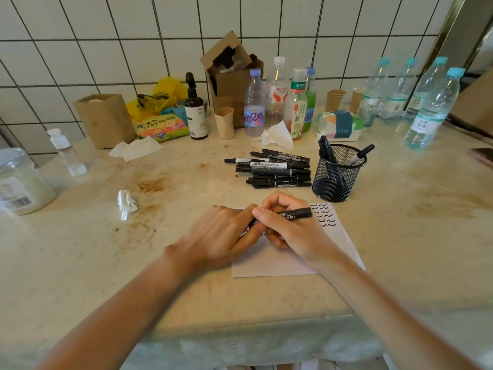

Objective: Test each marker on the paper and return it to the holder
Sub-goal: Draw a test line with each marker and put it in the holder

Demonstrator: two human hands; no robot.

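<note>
A white paper (277,263) lies on the counter, with black squiggles at its far right corner. Over it my right hand (290,225) holds a black marker (296,213) pointing left, its back end sticking out to the right. My left hand (224,236) meets it at the marker's tip end, fingers closed there; the tip and any cap are hidden between the hands. Behind the paper a pile of several black markers (272,168) lies flat. To its right stands a black mesh holder (337,173) with markers standing in it.
Along the tiled wall stand several water and drink bottles (253,102), paper cups, a cardboard box (229,76), a tissue pack (341,125) and a brown pump bottle (196,108). A crumpled tissue (126,202) lies left of the paper, a plastic jar (18,182) at far left.
</note>
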